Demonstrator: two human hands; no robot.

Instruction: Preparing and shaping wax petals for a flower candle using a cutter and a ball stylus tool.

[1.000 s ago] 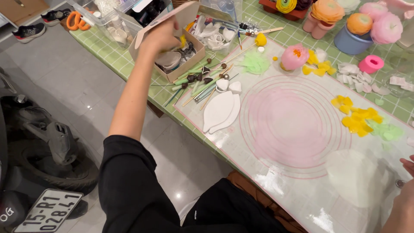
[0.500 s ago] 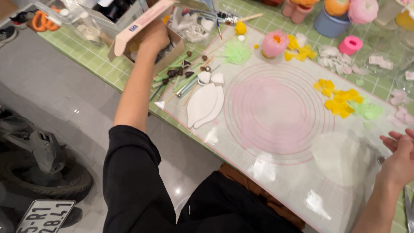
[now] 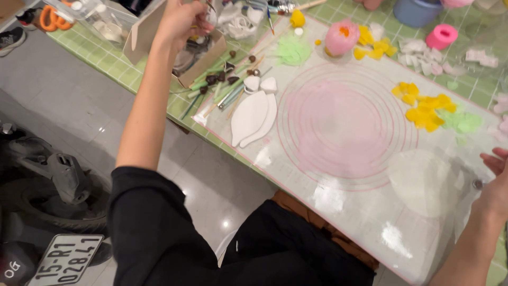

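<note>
my left hand (image 3: pixel 182 21) grips a small clear item over the cardboard box (image 3: pixel 203 58); my right hand (image 3: pixel 497 185) rests loose-fingered by the mat (image 3: pixel 370 222).

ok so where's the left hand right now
In the head view the left hand is at top left, raised over the open cardboard box, just left of the pink ringed mat.

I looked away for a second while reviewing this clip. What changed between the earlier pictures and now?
The left hand has lifted out of the cardboard box with something small pinched in its fingers; what it is cannot be told. The right hand has come in at the mat's right edge, open. The white leaf-shaped cutters, yellow petals and pink flower lie as they did.
</note>
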